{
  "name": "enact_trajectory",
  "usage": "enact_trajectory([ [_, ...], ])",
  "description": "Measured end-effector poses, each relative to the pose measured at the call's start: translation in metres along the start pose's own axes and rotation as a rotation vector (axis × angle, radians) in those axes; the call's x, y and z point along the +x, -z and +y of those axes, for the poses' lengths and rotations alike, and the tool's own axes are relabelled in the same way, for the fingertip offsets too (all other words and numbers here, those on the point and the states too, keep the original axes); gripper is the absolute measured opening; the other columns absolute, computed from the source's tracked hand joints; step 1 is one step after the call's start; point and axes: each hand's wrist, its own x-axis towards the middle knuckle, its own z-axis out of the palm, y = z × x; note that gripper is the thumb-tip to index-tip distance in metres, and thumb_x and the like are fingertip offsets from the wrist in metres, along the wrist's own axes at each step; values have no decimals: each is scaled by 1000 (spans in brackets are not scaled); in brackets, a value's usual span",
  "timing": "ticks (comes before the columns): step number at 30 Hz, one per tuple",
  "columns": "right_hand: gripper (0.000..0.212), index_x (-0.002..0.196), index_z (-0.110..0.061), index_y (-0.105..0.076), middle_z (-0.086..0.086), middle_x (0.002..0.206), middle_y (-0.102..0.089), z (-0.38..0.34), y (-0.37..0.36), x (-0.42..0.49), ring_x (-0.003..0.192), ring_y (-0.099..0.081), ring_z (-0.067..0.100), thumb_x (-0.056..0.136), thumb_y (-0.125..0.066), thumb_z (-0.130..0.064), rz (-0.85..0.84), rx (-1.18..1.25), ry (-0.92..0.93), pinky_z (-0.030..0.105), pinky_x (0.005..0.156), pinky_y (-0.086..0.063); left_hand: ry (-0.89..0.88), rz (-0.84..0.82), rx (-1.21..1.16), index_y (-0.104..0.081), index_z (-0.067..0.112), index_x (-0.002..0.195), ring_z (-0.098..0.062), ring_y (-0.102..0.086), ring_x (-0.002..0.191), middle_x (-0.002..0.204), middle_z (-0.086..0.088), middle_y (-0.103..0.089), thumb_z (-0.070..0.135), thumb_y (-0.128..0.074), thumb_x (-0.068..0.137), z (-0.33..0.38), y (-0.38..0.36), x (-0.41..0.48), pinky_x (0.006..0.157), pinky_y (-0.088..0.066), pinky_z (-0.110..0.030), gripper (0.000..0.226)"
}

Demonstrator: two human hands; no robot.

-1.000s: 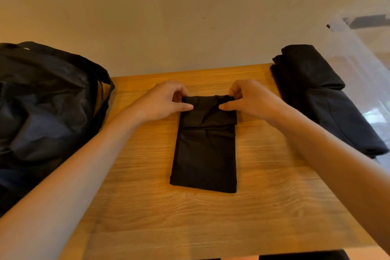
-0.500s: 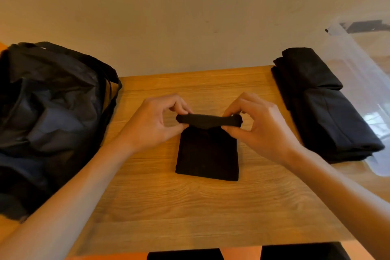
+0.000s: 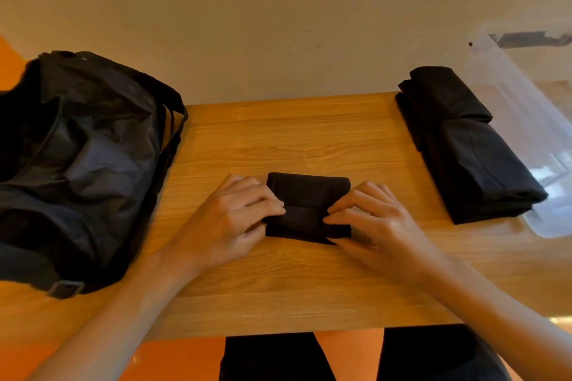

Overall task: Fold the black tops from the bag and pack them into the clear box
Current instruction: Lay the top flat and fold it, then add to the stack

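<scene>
The small folded black fabric top (image 3: 308,195) lies mid wooden bench (image 3: 309,133). The left hand (image 3: 229,216) and right hand (image 3: 377,219) pinch its side edges with curled fingers (image 3: 266,200), probably pressing the fold flat before lifting it toward the clear plastic box (image 3: 532,120) at far right.

Light wooden table (image 3: 309,145), grain running side to side, far edge against a plain wall (image 3: 278,25). Left: slumped black bag (image 3: 86,164), resting on the tabletop and spilling past its left edge, strap buckle (image 3: 66,288) toward the near corner. Centre: small folded black top (image 3: 308,195), flat on the wood. Right: stack of folded black tops (image 3: 464,148), lying lengthwise, just beside a clear box (image 3: 523,102) at the right edge.
</scene>
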Motion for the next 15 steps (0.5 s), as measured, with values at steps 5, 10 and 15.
enact_trajectory([
  [5,31,118,-21,-76,-2,123,-66,-5,5,-8,113,-59,18,96,-65,-40,-8,-4,23,36,90,-46,30,106,-43,-74,8,95,-19,-60,104,112,-3,-68,3,-59,75,11,-1,-6,89,-41,-35,25],
  [10,25,106,-9,-77,3,110,-69,-7,6,24,103,-62,21,100,-56,-21,302,113,-155,39,88,-48,316,207,-266,-64,9,119,-19,-46,138,143,-3,-55,13,-52,93,13,-5,23,114,-38,-40,29],
  [15,68,160,-20,-30,0,166,-28,-9,-13,44,156,-16,14,104,-29,-58,-122,-175,-292,36,127,-16,309,-250,82,-2,22,165,-3,14,155,171,8,7,66,-24,97,8,-24,32,128,1,-30,83],
])
